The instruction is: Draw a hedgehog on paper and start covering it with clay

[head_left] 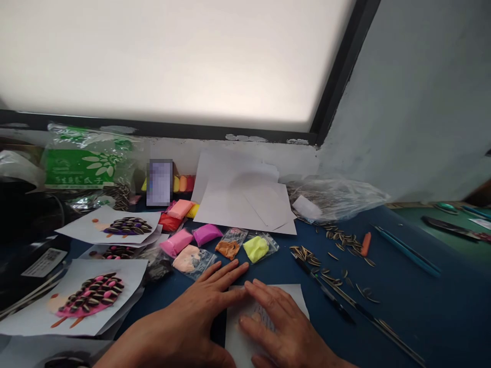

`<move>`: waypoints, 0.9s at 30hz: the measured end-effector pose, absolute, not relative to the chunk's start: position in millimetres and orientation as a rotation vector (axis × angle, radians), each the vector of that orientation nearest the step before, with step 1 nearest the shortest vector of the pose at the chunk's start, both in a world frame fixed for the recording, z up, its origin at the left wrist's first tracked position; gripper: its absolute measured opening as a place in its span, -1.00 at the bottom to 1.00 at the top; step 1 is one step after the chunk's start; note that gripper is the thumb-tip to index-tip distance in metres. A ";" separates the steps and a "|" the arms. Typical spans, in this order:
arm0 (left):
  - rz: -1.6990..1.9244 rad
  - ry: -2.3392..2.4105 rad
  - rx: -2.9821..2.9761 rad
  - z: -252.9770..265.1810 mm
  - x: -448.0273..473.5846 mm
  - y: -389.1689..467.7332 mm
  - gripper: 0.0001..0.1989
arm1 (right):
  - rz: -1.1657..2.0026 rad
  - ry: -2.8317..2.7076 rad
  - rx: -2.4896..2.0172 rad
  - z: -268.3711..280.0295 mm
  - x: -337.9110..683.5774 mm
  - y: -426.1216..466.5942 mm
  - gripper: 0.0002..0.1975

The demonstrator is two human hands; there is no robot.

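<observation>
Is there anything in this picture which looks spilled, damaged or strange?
Two things. Loose seeds lie scattered on the blue table at right, resembling a spill, though perhaps deliberate. Also, pale patches mark the dark window frame along its bottom, like worn paint.

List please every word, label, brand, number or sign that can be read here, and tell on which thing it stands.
No text can be quoted with certainty.
Clear plastic bag with green print: pale characters, too blurred to read.
White rectangular label on the glossy black object: print too small.
Upright lavender rectangular object: pixelated, nothing readable.
White paper sheet under the bare right hand: faint marks, unreadable.
</observation>
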State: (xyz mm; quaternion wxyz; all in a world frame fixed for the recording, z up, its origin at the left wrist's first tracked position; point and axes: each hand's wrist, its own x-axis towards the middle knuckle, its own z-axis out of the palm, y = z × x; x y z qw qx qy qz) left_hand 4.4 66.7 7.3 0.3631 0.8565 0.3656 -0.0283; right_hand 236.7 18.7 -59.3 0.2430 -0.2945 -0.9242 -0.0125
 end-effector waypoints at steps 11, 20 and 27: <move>-0.070 0.933 2.234 4.0 5.0 67.2 -0.01 | -0.007 -2.561 -0.839 -77.6 232.3 18.1 -0.52; -0.002 0.947 2.230 -4.9 1.4 66.4 0.11 | 0.002 -2.351 -1.040 -41.9 241.5 16.9 -0.60; 0.017 0.984 2.190 -7.4 0.9 64.1 0.13 | 0.141 -2.393 -1.286 -24.8 250.5 27.7 -0.81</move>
